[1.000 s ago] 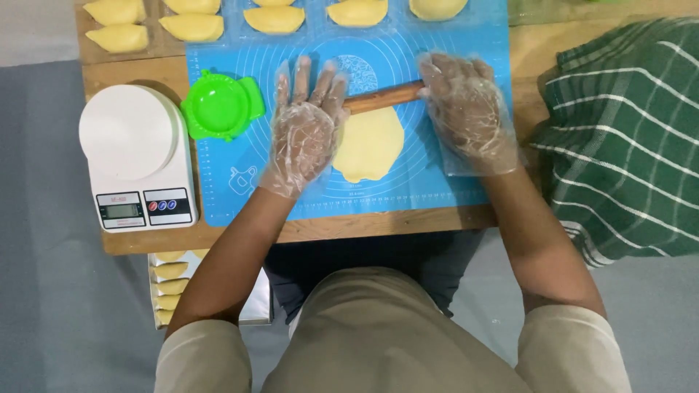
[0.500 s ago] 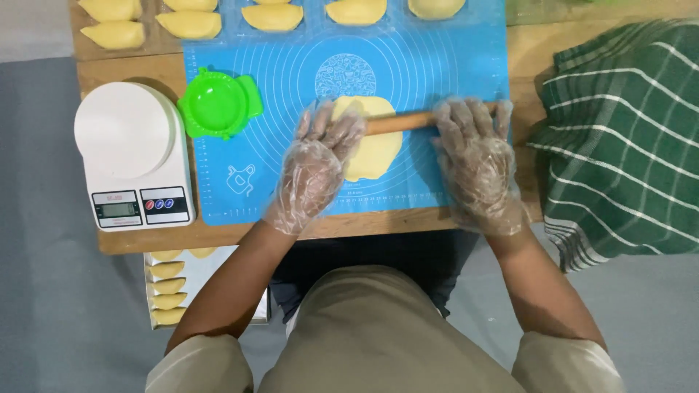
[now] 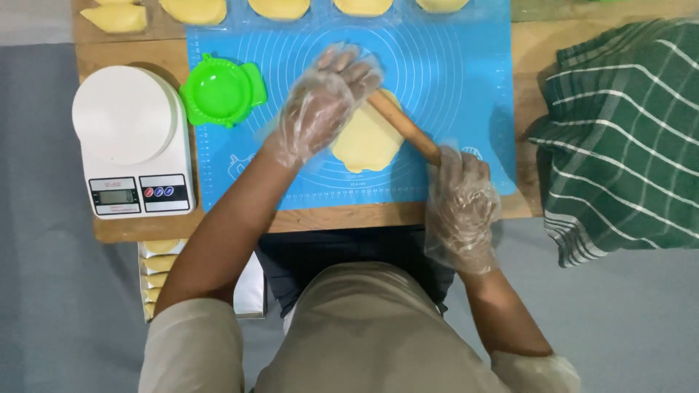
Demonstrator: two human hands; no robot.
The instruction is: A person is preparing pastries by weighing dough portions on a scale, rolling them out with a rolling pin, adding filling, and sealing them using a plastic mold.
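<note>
Wooden rolling pin (image 3: pixel 402 125) lies slantwise across a flat yellow dough round (image 3: pixel 366 140) on the blue silicone mat (image 3: pixel 466 87). Both hands wear clear plastic gloves: the left hand (image 3: pixel 322 102) presses flat and open on the pin's upper end, the right hand (image 3: pixel 461 200) on its lower end. A green dumpling press (image 3: pixel 220 90) and white kitchen scale (image 3: pixel 131 142) sit to the left.

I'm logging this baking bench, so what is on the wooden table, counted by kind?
Folded pastries along the far edge: 5
Rolled dough round: 1
Wooden rolling pin: 1
Green dumpling press: 1
White kitchen scale: 1
Blue silicone mat: 1
Green checked cloth: 1
Total: 11
</note>
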